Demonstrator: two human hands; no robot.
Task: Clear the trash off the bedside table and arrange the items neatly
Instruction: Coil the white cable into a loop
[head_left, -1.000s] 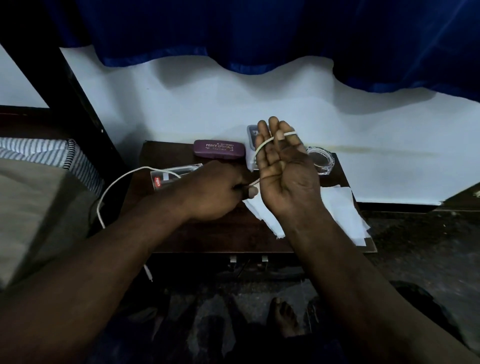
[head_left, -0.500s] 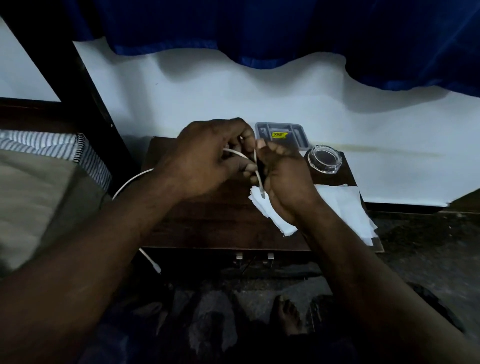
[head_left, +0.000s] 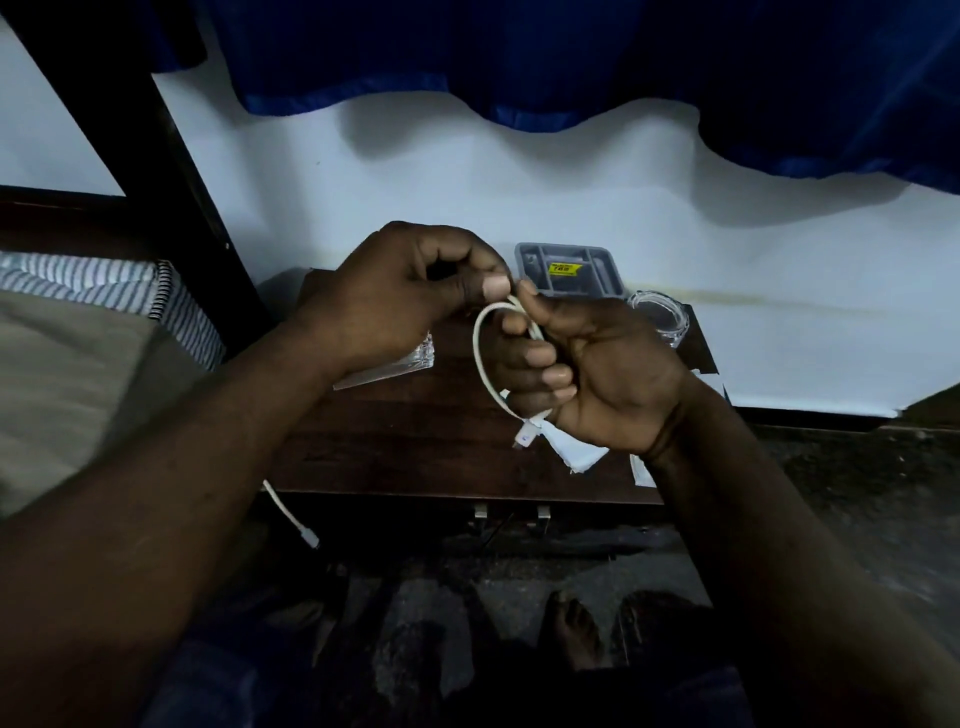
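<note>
Above the middle of the worktop (head_left: 415, 431), a white cable (head_left: 479, 353) is held between both hands. The right hand (head_left: 597, 364) lies palm up, its fingers (head_left: 540, 359) curled round a loop of the cable, with one plug (head_left: 524, 440) hanging out below the little finger. The left hand (head_left: 400, 296) has thumb and forefinger pinched together on the cable at the top of that loop, just beside the right thumb. The rest of the cable passes behind the left forearm and shows again below the worktop's front edge, where its far plug (head_left: 310, 538) dangles over the floor.

Assessment: the step in hand is winding the cable into a coil, which belongs to the tidying rather than the trash removal. One turn appears formed; a length is not yet wound. The next move calls for the left hand to draw up slack and lay a further turn over the right fingers, so the coil does not spring open.

Surroundings: white tissues (head_left: 576, 453) lie on the worktop under the right wrist, probably trash not yet cleared. A grey tray (head_left: 569, 270) with a yellow label stands at the back against the wall; a clear glass dish (head_left: 660, 318) sits just beside it to the right. A clear case (head_left: 400, 364) lies partly hidden under the left wrist. The dangling end could snag on the worktop edge when drawn up.
</note>
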